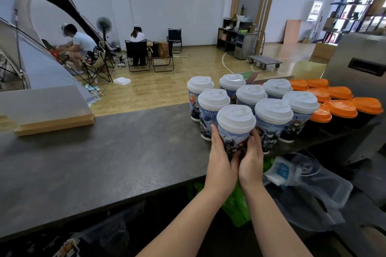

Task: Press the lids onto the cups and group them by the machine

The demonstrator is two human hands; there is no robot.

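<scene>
A printed blue paper cup (235,137) with a white lid (236,119) stands at the near edge of the dark counter (104,162). My left hand (220,162) and my right hand (251,162) hold its lower body from both sides, fingers wrapped around it. Behind it stand several more lidded blue cups (271,119), packed close together. To their right are several black cups with orange lids (340,108), next to the grey metal machine (359,64).
A wooden-based clear stand (52,115) sits at the counter's left. Clear plastic bags (309,177) and a green bag (238,204) lie below the counter edge on the right. Beyond the counter are folding chairs, a tent and seated people.
</scene>
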